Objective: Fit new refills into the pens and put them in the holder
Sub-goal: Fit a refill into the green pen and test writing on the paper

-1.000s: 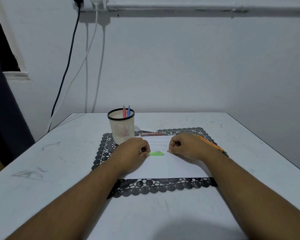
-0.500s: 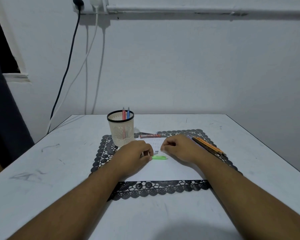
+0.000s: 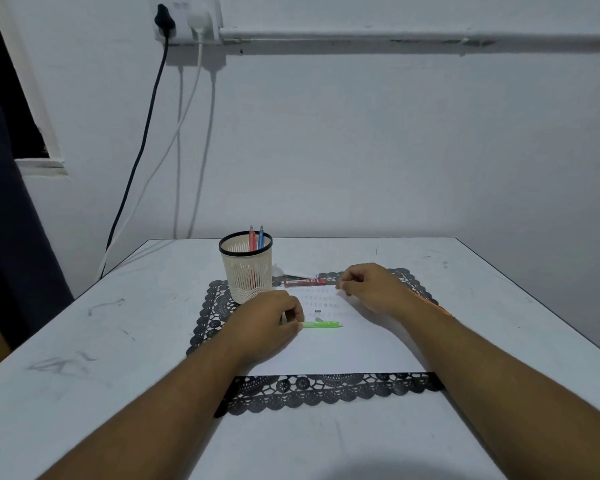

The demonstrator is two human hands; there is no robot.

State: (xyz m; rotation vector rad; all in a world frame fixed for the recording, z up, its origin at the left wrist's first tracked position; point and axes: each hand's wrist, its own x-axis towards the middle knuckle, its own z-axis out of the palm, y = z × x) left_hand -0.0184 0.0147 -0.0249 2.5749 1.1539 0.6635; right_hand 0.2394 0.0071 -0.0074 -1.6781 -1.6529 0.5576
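A green pen (image 3: pixel 321 324) lies on the white paper (image 3: pixel 326 355), and my left hand (image 3: pixel 272 325) grips its left end. Two small loose pen parts (image 3: pixel 318 315) rest on the paper just beyond the pen. My right hand (image 3: pixel 368 289) hovers farther back with fingers curled. Its thumb and forefinger pinch a thin pale part (image 3: pixel 337 287), of which only the tip shows. The cream mesh holder (image 3: pixel 246 277) with a black rim stands at the back left, with a red pen (image 3: pixel 252 239) and a blue pen (image 3: pixel 261 237) inside. A red refill packet (image 3: pixel 305 282) lies beside it.
A black lace mat (image 3: pixel 326 391) lies under the paper on the white table (image 3: pixel 118 341). Orange pencils (image 3: pixel 433 304) peek out behind my right forearm. Cables (image 3: pixel 142 143) hang from a wall socket at the back left.
My right hand left the pen's right end and moved back and to the right, near the refill packet. Small parts now lie on the paper. My left hand still holds the pen.
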